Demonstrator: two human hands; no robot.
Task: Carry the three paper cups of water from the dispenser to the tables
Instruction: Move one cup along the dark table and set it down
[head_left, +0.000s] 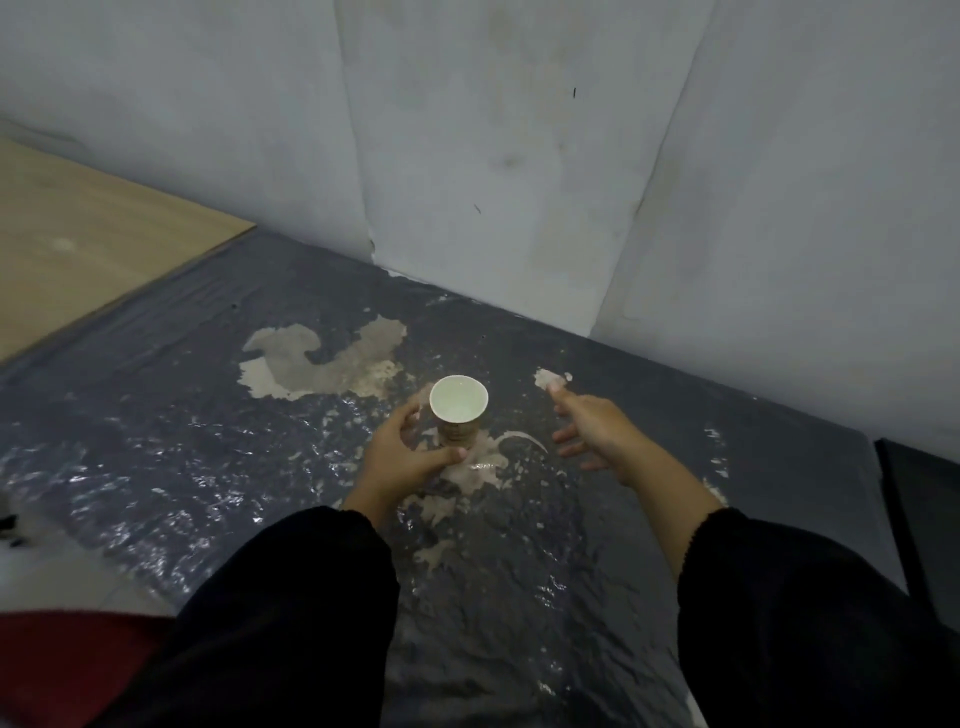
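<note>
One white paper cup (458, 402) with a brown print stands upright on a dark grey table (208, 415) whose surface is peeling. Water shows inside the cup. My left hand (410, 454) curls around the cup's left side, with the thumb at its base and the fingers behind it. My right hand (589, 431) hovers to the right of the cup with its fingers spread, apart from the cup and holding nothing. Both arms wear black sleeves. No other cups and no dispenser are in view.
A grey-white wall (519, 156) rises right behind the table. A light wooden tabletop (78, 244) adjoins at the far left. A dark object (919, 509) sits past the table's right edge. Pale floor (62, 561) and red cloth (67, 665) show at the lower left.
</note>
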